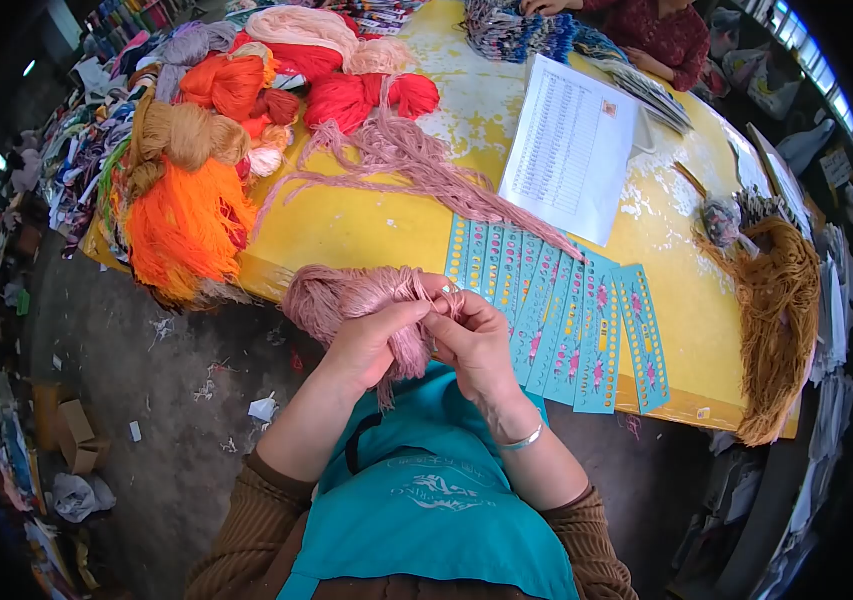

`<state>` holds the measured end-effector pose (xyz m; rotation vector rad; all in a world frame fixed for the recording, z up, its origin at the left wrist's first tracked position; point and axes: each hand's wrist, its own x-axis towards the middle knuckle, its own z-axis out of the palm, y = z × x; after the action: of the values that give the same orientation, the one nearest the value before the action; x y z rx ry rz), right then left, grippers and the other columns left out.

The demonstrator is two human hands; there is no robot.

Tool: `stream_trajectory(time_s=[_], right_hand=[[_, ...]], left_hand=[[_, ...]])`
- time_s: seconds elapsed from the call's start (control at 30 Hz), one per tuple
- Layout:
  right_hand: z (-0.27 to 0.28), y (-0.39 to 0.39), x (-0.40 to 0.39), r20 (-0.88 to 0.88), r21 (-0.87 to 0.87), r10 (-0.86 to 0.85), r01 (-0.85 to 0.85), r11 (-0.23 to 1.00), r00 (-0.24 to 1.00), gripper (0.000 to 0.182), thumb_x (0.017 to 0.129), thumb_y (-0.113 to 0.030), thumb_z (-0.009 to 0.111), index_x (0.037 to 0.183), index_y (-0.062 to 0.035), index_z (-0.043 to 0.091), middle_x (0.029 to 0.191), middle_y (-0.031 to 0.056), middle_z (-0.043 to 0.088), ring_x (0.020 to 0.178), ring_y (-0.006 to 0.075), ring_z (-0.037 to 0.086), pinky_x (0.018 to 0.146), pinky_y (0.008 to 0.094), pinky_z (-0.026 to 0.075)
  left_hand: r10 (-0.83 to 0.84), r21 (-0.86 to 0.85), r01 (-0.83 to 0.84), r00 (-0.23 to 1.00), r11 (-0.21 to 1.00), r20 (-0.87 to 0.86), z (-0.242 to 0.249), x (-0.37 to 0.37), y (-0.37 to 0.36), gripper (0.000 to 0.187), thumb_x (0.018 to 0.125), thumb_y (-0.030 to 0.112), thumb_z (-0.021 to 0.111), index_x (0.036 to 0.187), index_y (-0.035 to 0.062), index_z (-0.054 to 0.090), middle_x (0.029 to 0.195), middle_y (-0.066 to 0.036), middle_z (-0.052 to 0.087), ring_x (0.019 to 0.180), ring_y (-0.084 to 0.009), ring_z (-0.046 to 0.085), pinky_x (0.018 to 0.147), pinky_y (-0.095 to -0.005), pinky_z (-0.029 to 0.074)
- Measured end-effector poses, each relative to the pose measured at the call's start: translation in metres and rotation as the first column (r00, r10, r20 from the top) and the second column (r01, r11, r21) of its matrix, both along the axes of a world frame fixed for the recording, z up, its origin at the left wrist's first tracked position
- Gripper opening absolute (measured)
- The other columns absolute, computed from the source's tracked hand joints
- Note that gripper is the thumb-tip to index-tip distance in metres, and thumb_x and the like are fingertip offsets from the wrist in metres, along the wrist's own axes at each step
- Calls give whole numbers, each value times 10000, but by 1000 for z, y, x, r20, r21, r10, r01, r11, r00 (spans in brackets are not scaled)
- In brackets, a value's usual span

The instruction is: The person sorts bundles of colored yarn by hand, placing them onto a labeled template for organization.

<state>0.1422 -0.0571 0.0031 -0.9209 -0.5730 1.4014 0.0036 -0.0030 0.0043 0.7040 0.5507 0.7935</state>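
1. Your pink hank [316,302] is at the near edge of the yellow table [346,230].
2. Your left hand [371,345] clasps it; your right hand [474,345] pinches strands.
3. You're likely separating these; next calls for light tension.
4. Teal cards [601,370] line that edge; orange yarn [186,225] drapes the left corner, brown yarn [784,290] the right.
5. Scraps [263,408] dot the floor [166,480].

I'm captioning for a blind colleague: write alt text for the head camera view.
A person's left hand and right hand hold a bundle of pink thread at the edge of a worn yellow table. On it lie teal cards, a printed sheet, orange skeins and red skeins; another person is opposite.
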Motion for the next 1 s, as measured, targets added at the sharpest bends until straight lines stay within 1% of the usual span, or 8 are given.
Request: stream_trajectory(time_s=[0.07,0.17,0.27,0.6,0.67,0.77,0.9,1.0], right_hand=[[0,0,0,11,-2,-33,33,999,999,51,852,12,656,865,-26,624,638,-17,543,481,39,392,432,202,266],[0,0,2,-24,-10,-20,20,1000,1000,62,844,18,650,858,-34,618,622,-19,529,475,43,396,428,201,267],[-2,-1,4,-73,-25,4,-5,1000,997,62,847,15,652,849,-40,623,635,-22,531,490,45,392,435,203,256],[2,-1,5,-130,-26,2,-6,1000,992,79,848,24,639,837,-45,603,627,-24,521,491,41,383,438,207,256],[0,-1,3,-46,13,-10,10,1000,999,78,852,23,639,833,-43,603,631,-31,524,501,32,384,443,202,256],[3,-2,1,15,51,-23,22,998,1000,80,855,24,636,829,-45,604,636,-39,526,506,25,385,448,196,257],[2,-2,0,25,43,-33,32,999,999,86,835,41,640,840,-35,602,627,-24,522,487,34,389,442,199,274],[1,-2,2,21,27,-23,22,999,1000,82,850,22,637,826,-49,603,631,-41,520,505,27,383,450,196,255]], left_hand=[[26,43,-25,999,999,-39,3,0,-1,325,870,56,581,1185,-22,572,1139,-107,610,1068,-193,588,950,-325,459],[58,18,-58,998,998,-36,2,-1,-2,320,863,37,581,1177,-19,579,1135,-108,614,1058,-190,590,944,-322,463],[79,52,-76,995,996,-58,6,0,-2,313,864,37,576,1172,-19,581,1137,-110,614,1057,-190,591,942,-327,466],[63,51,-61,997,997,-39,6,0,-2,324,852,33,563,1170,-29,582,1144,-121,614,1064,-196,591,949,-338,464],[36,26,-36,999,999,-3,5,-2,0,311,891,13,562,1200,-21,574,1170,-102,614,1057,-163,591,947,-316,473],[45,42,-44,999,998,-23,6,0,-2,320,886,14,570,1205,-15,573,1171,-99,614,1045,-158,592,939,-310,475],[55,37,-54,998,998,-15,2,-2,-1,325,882,7,575,1206,-9,573,1170,-98,614,1033,-151,594,928,-305,480],[64,47,-63,998,997,-25,2,-2,-1,326,880,4,578,1206,-8,572,1169,-96,615,1026,-146,594,919,-302,484]])
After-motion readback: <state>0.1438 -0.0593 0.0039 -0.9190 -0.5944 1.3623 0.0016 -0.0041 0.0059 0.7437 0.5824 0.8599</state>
